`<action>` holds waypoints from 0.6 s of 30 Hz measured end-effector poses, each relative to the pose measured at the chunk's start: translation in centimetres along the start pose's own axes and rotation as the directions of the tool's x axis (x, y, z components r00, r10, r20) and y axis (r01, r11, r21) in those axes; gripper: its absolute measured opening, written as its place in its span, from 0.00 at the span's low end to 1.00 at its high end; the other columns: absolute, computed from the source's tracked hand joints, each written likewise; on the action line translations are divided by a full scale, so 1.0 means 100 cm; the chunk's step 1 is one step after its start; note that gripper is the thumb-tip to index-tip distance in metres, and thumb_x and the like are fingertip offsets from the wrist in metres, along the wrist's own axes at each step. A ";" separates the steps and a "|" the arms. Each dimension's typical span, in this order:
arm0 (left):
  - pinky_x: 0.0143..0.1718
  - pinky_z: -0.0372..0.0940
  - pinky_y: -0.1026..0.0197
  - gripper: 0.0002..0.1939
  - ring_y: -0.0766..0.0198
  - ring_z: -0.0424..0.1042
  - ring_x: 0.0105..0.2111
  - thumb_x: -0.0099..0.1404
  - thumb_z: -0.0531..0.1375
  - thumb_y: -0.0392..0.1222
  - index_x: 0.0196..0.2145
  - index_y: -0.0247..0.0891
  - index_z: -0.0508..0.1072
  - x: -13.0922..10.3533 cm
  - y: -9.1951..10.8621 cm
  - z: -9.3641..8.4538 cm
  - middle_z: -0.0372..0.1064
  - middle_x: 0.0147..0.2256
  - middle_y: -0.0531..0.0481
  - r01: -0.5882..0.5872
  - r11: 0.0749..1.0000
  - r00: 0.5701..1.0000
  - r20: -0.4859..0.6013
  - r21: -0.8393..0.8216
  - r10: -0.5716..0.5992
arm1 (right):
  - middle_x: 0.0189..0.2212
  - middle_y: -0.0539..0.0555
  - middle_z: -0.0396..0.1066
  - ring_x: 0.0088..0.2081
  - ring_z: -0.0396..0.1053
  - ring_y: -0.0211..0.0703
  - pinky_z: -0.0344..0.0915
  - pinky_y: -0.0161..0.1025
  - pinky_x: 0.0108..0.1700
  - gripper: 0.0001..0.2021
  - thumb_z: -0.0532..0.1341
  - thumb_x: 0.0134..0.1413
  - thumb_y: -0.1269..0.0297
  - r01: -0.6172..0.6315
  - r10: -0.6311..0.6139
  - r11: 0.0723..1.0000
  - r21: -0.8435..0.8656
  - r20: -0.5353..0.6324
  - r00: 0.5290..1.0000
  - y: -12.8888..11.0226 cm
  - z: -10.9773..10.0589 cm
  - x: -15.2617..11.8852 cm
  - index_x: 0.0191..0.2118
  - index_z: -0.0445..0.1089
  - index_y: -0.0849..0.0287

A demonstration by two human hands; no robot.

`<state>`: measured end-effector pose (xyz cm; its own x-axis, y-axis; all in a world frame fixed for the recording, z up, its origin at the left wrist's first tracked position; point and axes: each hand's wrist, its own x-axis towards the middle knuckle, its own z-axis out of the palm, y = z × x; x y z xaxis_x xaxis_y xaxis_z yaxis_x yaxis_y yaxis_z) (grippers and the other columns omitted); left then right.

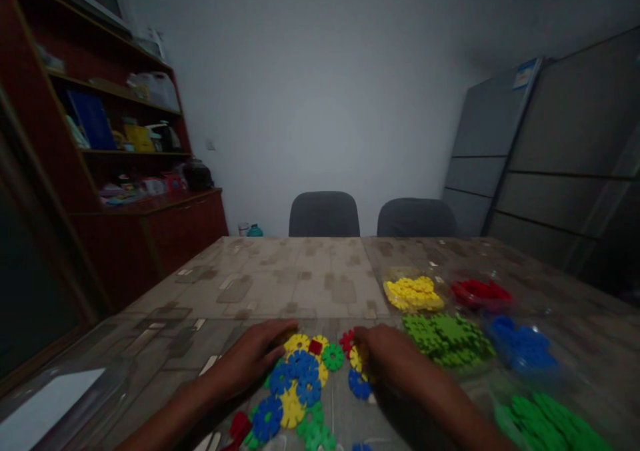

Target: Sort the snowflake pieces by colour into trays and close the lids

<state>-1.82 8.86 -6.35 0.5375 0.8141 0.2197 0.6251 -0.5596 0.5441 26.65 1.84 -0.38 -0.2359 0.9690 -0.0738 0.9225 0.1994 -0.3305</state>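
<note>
The patterned table (280,271) bears notched plastic discs (303,368) (blue, yellow, green, red) between the hands, with filled clear containers (445,341) beyond and right of the right hand (383,351).

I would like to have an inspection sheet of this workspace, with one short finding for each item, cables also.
Surface: table with a brown block pattern.
Work pieces: joined toothed discs between the hands; yellow pieces, red pieces, light green pieces, blue pieces and darker green pieces at right, sorted by colour.
Clutter: white sheet at the left edge.
Hands: left hand beside the discs, right hand at a small red, yellow and blue group; grip unclear on both.
Cables: nothing seen.
Surroundings: two grey chairs beyond the table, filled shelves at left.
</note>
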 end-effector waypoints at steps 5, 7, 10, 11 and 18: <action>0.53 0.65 0.54 0.19 0.54 0.73 0.50 0.62 0.57 0.36 0.51 0.40 0.74 -0.002 -0.004 -0.012 0.76 0.50 0.45 -0.007 0.998 0.999 0.044 -0.060 0.009 | 0.42 0.63 0.76 0.43 0.72 0.54 0.60 0.39 0.38 0.16 0.62 0.47 0.73 -0.090 0.092 0.991 -0.101 0.011 0.996 -0.002 0.003 0.001 0.45 0.74 0.62; 0.54 0.63 0.53 0.20 0.54 0.72 0.51 0.63 0.55 0.35 0.52 0.39 0.73 -0.002 -0.007 -0.014 0.74 0.52 0.43 -0.010 0.998 0.999 0.031 -0.062 0.012 | 0.46 0.64 0.74 0.46 0.71 0.54 0.60 0.39 0.41 0.18 0.63 0.46 0.73 -0.088 0.089 0.990 -0.106 0.002 0.996 -0.004 0.002 0.001 0.47 0.73 0.62; 0.58 0.57 0.49 0.20 0.51 0.67 0.55 0.62 0.56 0.34 0.52 0.39 0.73 0.000 -0.011 -0.015 0.71 0.54 0.42 -0.030 0.999 0.999 0.019 -0.040 0.030 | 0.47 0.66 0.73 0.47 0.70 0.55 0.59 0.39 0.41 0.20 0.62 0.45 0.75 -0.089 0.087 0.992 -0.095 -0.021 0.996 -0.007 0.002 0.001 0.48 0.71 0.65; 0.58 0.57 0.49 0.20 0.51 0.66 0.55 0.62 0.56 0.34 0.51 0.40 0.73 0.000 -0.012 -0.015 0.71 0.54 0.42 -0.043 0.998 0.999 0.029 -0.034 0.044 | 0.46 0.66 0.74 0.46 0.71 0.56 0.59 0.39 0.40 0.19 0.62 0.46 0.76 -0.089 0.088 0.992 -0.085 -0.023 0.996 -0.007 0.002 0.001 0.48 0.71 0.65; 0.48 0.62 0.58 0.16 0.56 0.68 0.45 0.65 0.57 0.39 0.50 0.48 0.72 -0.002 0.002 -0.019 0.68 0.44 0.49 -0.086 0.996 0.986 0.145 -0.003 0.086 | 0.38 0.58 0.77 0.38 0.73 0.49 0.57 0.35 0.34 0.12 0.64 0.44 0.71 0.011 -0.011 0.997 0.075 -0.004 1.000 -0.012 0.005 0.003 0.39 0.75 0.59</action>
<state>-2.86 8.90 -4.73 0.6654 0.7320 0.1462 0.5746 -0.6273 0.5256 25.34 1.78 -0.52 -0.2445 0.9674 -0.0660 0.8942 0.1986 -0.4011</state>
